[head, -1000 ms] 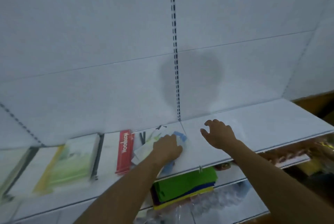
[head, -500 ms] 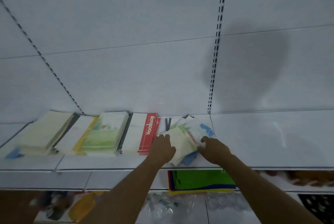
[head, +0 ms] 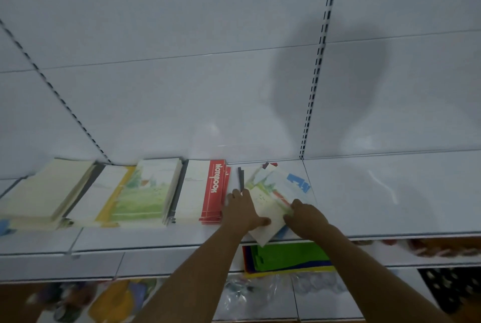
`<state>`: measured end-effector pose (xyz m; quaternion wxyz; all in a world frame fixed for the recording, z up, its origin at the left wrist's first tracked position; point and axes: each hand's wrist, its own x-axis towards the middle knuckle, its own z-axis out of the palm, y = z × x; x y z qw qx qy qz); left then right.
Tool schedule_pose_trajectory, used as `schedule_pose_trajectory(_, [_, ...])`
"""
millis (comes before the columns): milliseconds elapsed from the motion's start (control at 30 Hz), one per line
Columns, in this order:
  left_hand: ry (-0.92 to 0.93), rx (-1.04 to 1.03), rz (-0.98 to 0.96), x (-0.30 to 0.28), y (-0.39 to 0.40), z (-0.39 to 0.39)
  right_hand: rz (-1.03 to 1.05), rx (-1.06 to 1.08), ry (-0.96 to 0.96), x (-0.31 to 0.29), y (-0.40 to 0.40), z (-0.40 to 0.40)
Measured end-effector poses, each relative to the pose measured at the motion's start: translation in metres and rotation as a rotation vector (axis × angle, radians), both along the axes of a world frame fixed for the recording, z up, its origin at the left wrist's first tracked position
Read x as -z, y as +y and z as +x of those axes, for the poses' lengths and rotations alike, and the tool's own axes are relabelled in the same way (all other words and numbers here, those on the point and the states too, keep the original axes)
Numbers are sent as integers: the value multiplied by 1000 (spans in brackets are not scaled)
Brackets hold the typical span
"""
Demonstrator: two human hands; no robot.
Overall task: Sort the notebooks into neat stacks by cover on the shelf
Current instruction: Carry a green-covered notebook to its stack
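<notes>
A white shelf (head: 390, 192) runs across the middle of the frame, with a white back wall above it. Near the lower middle lies a messy pile of notebooks (head: 279, 187), fanned out and crooked, with green, white and blue covers showing. The left hand (head: 244, 212) sits on the left side of this pile. Its fingers lie flat and point up, and its thumb presses on the top notebook (head: 265, 210), a pale one that tips over the front edge of the shelf. The right hand (head: 304, 214) holds the right side of that same notebook, with its fingers curled around the edge. Just left of the pile is a neat stack of red and white notebooks (head: 205, 191) with a word printed on the red strip. Further left is a stack with green and yellow covers (head: 135, 192). At the far left is a stack of cream notebooks (head: 44, 192). Below the shelf, under the hands, some green, blue and yellow sheets (head: 289, 256) lie on a lower shelf. The very bottom of the frame is blurry.
</notes>
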<state>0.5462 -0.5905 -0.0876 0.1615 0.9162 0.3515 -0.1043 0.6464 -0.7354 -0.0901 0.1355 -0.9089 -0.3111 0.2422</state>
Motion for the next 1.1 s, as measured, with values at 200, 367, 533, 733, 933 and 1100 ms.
schedule_pose_trajectory(200, [21, -91, -46, 4, -10, -2, -21, -3, -12, -3, 4, -2])
schedule_pose_trajectory(367, [53, -150, 54, 2, -28, -1, 15, 73, 47, 0, 3, -5])
schedule_pose_trajectory(533, [-17, -143, 171, -13, -38, 0, 63, 152, 127, 0, 2, -5])
schedule_pose_trajectory(733, [-235, -216, -224, -24, -34, 2, 182, 267, 222, 3, -9, -1])
schedule_pose_trajectory(933, [-319, -183, -413, -32, -49, 1, 472, 548, 439, 12, -34, 4])
schedule_pose_trajectory(1100, [-461, -193, -525, -41, -73, 7, 688, 750, 543, 6, -50, 17])
